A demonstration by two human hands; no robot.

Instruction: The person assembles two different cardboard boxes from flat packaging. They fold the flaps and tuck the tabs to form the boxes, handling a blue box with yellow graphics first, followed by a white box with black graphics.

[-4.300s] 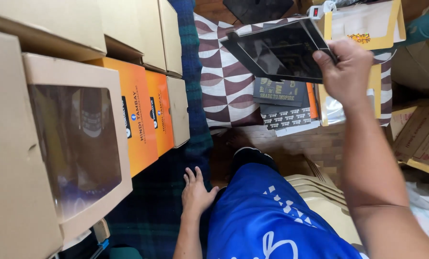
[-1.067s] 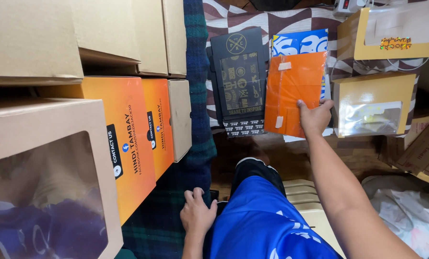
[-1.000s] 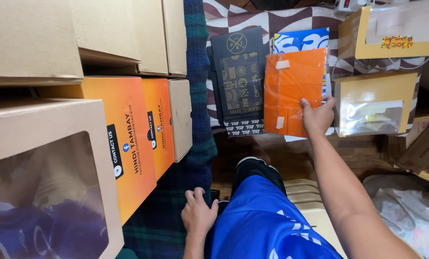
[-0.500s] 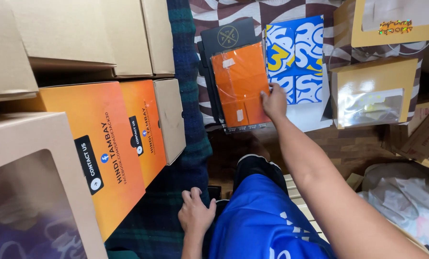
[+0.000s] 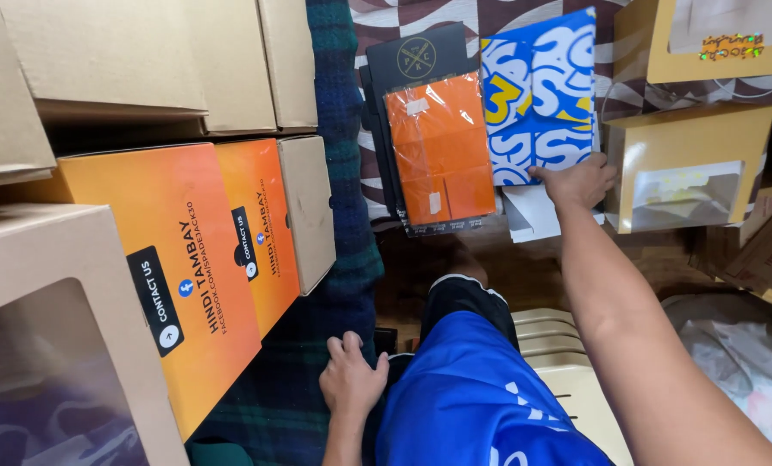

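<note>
On the patterned cloth ahead of the knees, the orange pack was found released, lying in its clear wrap on the black box; half a second earlier it had been held there by the right hand. That hand had since been moved to the right, onto the lower edge of the blue sheet, with the fingers curled against that edge; whether the sheet was actually pinched could not be told. The placing of the pack was judged complete, and the sheet the item now in hand. The sheet was flat, glossy and boldly printed in white and yellow, just beside the pack. The left hand was rested by the thigh, fingers loosely bent, holding nothing.
</note>
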